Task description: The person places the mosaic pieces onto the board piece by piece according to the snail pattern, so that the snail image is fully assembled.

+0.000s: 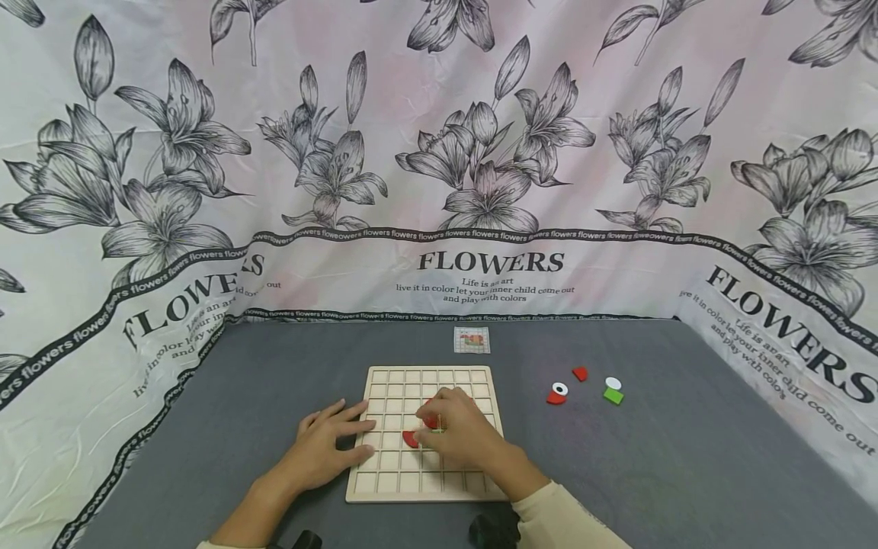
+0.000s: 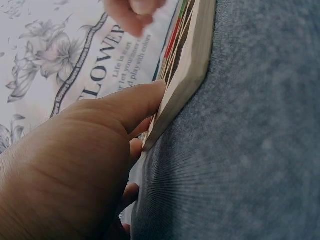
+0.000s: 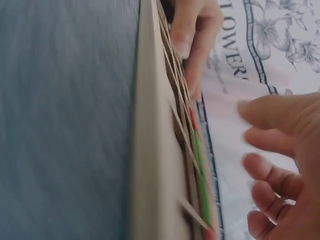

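Note:
A pale wooden grid board [image 1: 384,484] lies on the grey cloth. My left hand [image 1: 322,446] rests on its left edge with the fingers spread; in the left wrist view the thumb [image 2: 142,102] touches the rim. Over the middle of the board is my right hand [image 1: 461,431], its fingers loosely bent. Nothing shows between the thumb and fingertips [image 3: 257,165] in the right wrist view. Beside these fingers a red piece [image 1: 410,439] and another red piece [image 1: 430,419] sit on the grid. A green piece [image 3: 202,172] on the board is partly hidden from the head camera by the hand.
Right of the board lie a red piece [image 1: 580,374], a white disc [image 1: 613,383] at a green piece [image 1: 613,396], and a white eye-like disc [image 1: 559,389] overlapping a red piece [image 1: 555,399]. Behind the board is a small picture card [image 1: 472,341]. A flower-printed curtain [image 1: 494,282] surrounds the table.

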`<state>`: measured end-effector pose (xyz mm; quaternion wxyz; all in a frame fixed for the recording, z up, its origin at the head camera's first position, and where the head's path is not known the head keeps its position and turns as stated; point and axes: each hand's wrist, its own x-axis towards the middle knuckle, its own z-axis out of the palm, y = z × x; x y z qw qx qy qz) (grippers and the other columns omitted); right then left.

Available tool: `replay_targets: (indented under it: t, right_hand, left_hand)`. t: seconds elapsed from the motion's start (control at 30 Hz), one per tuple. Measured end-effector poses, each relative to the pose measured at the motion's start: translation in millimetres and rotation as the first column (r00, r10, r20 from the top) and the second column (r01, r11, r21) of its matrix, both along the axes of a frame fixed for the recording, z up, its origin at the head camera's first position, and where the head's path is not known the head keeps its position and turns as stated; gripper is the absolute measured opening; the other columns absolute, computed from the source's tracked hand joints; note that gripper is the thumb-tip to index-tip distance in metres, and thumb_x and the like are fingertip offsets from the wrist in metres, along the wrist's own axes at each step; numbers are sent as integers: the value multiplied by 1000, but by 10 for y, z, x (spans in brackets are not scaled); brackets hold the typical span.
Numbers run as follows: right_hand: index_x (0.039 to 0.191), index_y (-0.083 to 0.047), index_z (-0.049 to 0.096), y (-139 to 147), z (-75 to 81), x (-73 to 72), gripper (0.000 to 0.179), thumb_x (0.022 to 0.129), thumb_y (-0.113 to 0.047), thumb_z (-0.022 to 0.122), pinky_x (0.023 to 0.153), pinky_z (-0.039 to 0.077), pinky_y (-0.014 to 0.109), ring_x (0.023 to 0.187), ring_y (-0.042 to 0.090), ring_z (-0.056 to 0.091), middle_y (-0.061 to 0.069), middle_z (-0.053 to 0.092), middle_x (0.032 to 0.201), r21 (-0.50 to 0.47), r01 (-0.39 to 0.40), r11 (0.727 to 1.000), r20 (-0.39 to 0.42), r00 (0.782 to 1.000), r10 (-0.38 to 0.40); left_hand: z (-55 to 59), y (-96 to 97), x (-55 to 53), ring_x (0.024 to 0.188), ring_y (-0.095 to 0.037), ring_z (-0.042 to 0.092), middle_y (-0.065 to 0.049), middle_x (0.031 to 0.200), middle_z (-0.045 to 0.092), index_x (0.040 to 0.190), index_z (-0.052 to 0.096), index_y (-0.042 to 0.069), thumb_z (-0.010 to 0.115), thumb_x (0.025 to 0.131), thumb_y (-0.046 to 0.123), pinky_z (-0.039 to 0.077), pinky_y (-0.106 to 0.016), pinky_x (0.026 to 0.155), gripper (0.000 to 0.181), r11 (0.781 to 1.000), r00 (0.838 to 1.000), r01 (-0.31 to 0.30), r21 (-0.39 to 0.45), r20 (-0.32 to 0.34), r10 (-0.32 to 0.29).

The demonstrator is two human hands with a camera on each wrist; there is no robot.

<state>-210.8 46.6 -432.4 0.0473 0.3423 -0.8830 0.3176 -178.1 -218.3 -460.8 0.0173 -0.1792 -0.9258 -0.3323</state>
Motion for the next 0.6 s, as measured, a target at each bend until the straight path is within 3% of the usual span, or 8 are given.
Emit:
replay_targets:
  t: [0.3, 0.6]
  right_hand:
    - [104, -8, 73, 341, 247, -65, 25, 81, -15, 79, 72, 45, 39, 92, 22, 52, 3, 60, 95, -116, 25, 993, -75, 997, -34]
    - [104, -12, 74, 746, 393, -139, 27, 78, -14, 82, 71, 47, 40, 89, 15, 51, -8, 58, 95, -130, 94, 987, -208, 971, -119]
  left_hand:
    - [-3, -8, -7, 140, -37, 23, -3, 147, 43, 126, 67, 16, 71, 88, 40, 6, -61, 104, 45, 1000, 1000, 4, 17, 14, -4]
    - [0, -17, 5, 139, -39, 23, -5, 148, 42, 128, 66, 14, 70, 88, 41, 5, -63, 103, 48, 999, 1000, 26, 32, 17, -27]
